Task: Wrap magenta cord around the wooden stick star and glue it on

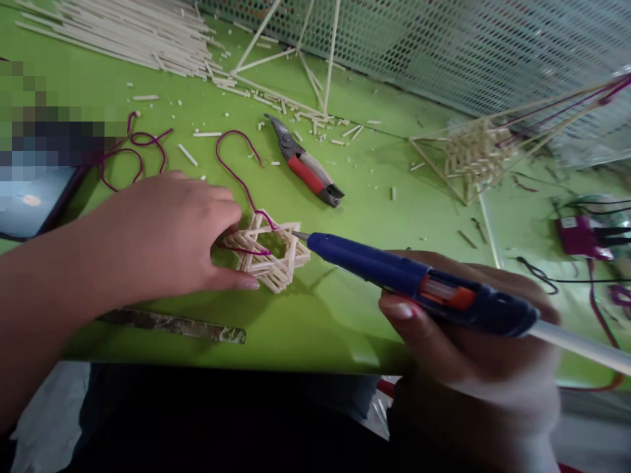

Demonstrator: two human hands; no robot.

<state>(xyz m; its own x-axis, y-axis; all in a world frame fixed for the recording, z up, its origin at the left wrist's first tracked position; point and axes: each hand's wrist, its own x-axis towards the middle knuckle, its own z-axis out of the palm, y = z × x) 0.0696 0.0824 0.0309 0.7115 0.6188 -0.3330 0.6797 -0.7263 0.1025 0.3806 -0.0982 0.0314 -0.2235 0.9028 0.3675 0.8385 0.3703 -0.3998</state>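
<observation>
My left hand (158,230) rests on the green tabletop, with its fingertips and thumb against the left side of a small star-shaped model of pale wooden sticks (263,253). A purple cord (236,167) loops down from the table and threads through the star. My right hand (468,341) grips a blue hot glue gun (374,261) with a white glue stick (576,345) at its rear. The gun's metal nozzle points at the star's upper right and stops just short of it.
Red-handled pruning shears (303,164) lie beyond the star among cut stick pieces. A large pile of sticks (133,33) and a stick frame (290,56) stand at the back, before a perforated metal sheet (419,46). A stick structure (478,154) and a magenta device with wires (579,236) are on the right.
</observation>
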